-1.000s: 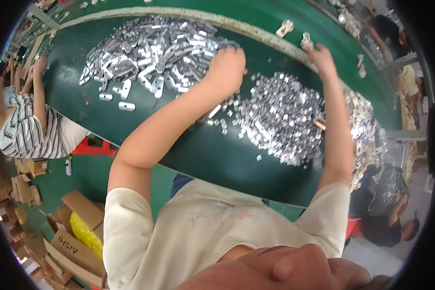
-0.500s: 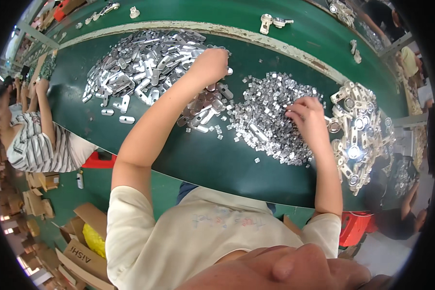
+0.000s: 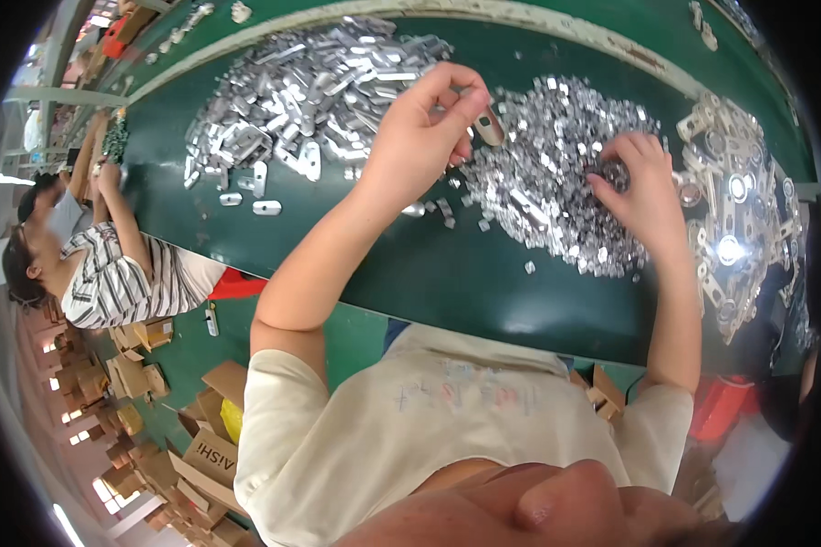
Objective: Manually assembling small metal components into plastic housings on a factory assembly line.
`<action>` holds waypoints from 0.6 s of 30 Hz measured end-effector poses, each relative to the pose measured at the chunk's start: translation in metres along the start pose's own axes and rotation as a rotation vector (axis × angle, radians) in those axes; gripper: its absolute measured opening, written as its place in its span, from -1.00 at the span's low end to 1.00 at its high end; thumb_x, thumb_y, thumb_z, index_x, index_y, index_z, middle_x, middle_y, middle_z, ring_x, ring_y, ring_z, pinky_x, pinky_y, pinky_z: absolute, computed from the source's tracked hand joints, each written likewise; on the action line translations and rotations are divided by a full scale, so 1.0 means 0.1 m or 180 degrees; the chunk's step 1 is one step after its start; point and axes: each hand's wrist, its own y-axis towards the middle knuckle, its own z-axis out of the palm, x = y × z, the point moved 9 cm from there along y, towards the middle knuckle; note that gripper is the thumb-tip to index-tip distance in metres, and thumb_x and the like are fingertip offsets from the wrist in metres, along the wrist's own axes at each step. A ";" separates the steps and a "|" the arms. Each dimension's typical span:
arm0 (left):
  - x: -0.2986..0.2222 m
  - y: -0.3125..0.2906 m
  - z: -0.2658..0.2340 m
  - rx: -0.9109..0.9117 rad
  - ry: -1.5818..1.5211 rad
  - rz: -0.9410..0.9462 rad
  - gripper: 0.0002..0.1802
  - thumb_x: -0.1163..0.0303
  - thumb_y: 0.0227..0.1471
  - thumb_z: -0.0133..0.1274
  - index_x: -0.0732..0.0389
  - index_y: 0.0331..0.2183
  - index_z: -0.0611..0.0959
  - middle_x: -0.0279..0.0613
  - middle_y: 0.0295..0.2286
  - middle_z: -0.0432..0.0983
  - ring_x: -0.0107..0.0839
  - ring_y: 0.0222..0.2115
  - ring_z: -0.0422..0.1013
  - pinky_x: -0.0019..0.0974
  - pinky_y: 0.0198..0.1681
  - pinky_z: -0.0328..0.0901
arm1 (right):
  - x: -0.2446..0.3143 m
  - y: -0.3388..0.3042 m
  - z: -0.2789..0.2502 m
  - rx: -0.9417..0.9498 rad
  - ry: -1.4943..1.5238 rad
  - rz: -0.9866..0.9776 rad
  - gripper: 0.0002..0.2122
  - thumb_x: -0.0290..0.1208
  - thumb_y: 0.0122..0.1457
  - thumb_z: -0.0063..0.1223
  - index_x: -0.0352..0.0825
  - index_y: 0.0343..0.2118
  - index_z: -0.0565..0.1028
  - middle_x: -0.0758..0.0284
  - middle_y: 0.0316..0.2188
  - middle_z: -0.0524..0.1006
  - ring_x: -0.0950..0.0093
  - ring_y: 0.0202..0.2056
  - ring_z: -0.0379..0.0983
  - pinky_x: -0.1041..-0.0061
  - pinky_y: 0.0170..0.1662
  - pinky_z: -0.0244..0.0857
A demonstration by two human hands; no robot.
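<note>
My left hand [image 3: 424, 128] pinches a flat, rounded metal plate [image 3: 490, 128] with a hole in it, between thumb and fingers. It is raised between a heap of similar silver plates [image 3: 287, 100] on the left and a heap of small shiny metal pieces [image 3: 556, 191] on the right. At the right side of the small-piece heap rests my right hand [image 3: 643, 187]. Its thumb and fingers are curved and apart, with no held piece visible between them; the fingertips touch or hover just over the heap, I cannot tell which.
Cream-coloured parts with round metal rings [image 3: 730, 201] form a pile at the right end of the green tabletop [image 3: 438, 301]. A pale ledge [image 3: 520, 14] runs along the back. To the left sits a person in a striped top [image 3: 109, 278]. Cardboard boxes [image 3: 212, 456] stand on the floor.
My left hand has come away from the plate heap toward the small pieces, now showing a plate in its fingers. My right hand's thumb and fingers have spread apart. The whole view has shifted.
</note>
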 end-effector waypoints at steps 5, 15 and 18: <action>0.02 -0.18 0.15 0.0208 0.0078 0.0201 -0.91 0.39 0.11 -0.08 0.20 -0.36 0.45 -0.39 -0.60 0.32 -0.66 -0.60 0.26 -0.59 -0.55 0.17 | 0.04 0.01 0.08 0.0130 0.0228 -0.0136 -0.82 -0.50 -0.12 0.14 -0.31 -0.37 0.52 0.29 -0.44 0.44 0.32 -0.31 0.32 0.40 -0.14 0.11; 0.25 -0.38 0.47 0.0563 -0.1051 -0.0024 -0.76 0.57 0.02 -0.01 0.32 -0.20 0.41 -0.25 -0.46 0.41 -0.55 -0.49 0.39 -0.50 -0.43 0.31 | 0.10 -0.01 -0.10 -0.0427 0.0270 -0.0203 -0.82 -0.53 -0.07 0.12 -0.27 -0.34 0.57 0.34 -0.44 0.40 0.40 -0.31 0.34 0.48 -0.26 0.27; 0.24 -0.42 0.50 0.0661 -0.0949 -0.0029 -0.76 0.60 0.00 -0.02 0.29 -0.20 0.42 -0.30 -0.43 0.38 -0.62 -0.49 0.38 -0.54 -0.44 0.32 | -0.03 -0.02 -0.04 -0.0271 0.1533 0.0518 -0.83 -0.57 -0.05 0.12 -0.31 -0.33 0.56 0.38 -0.51 0.43 0.57 -0.48 0.36 0.64 -0.41 0.26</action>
